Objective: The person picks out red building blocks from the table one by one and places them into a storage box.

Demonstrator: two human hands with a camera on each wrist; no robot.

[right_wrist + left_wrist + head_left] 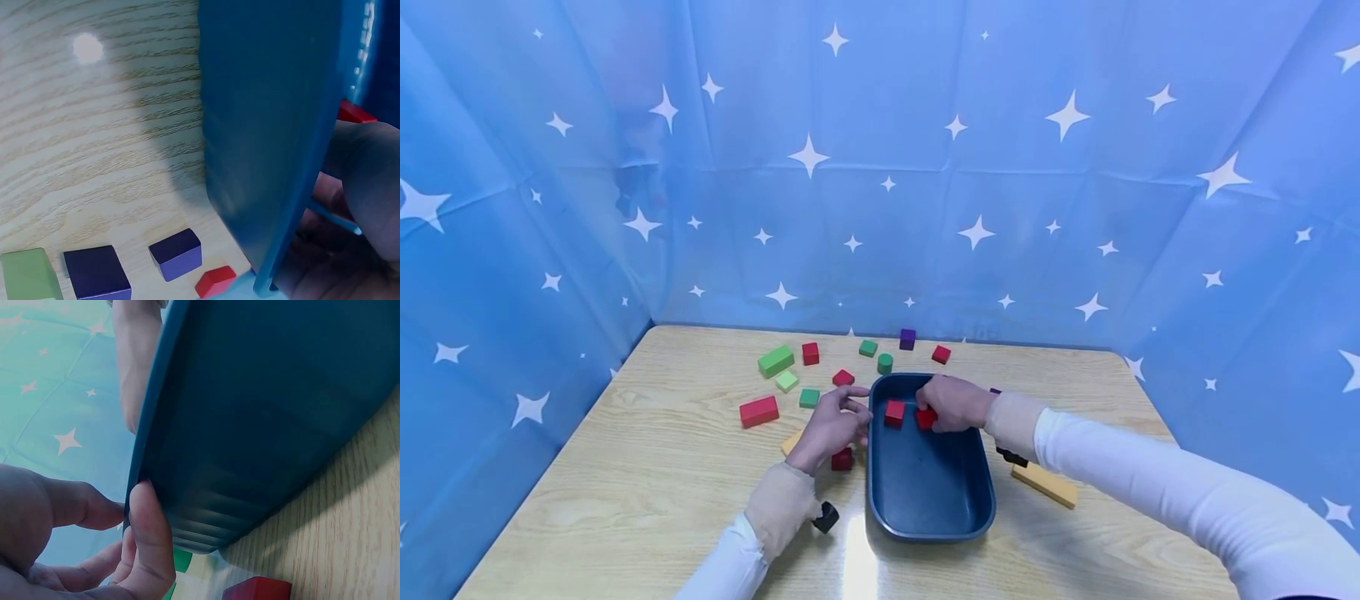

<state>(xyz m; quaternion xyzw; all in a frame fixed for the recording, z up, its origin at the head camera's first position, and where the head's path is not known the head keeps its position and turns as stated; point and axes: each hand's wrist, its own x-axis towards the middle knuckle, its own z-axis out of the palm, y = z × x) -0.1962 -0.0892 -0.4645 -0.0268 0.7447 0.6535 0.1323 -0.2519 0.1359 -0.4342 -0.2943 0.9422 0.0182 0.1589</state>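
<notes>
A dark blue bin (932,492) stands on the table in the head view. My left hand (833,423) pinches its left rim between thumb and finger, seen close up in the left wrist view. Inside the bin's far right part, my right hand (957,403) holds a red block (926,418) at its fingertips. Just left of that block, another red block (894,413) lies on the bin floor. In the right wrist view the bin wall (269,125) hides most of the held block. A dark red block (842,459) sits beside my left wrist.
Behind and left of the bin lie a red brick (759,412), a green brick (777,361), a green cylinder (885,363) and a purple cube (907,339). A yellow-orange plank (1045,485) lies under my right forearm. A starry blue curtain (880,208) encloses the table.
</notes>
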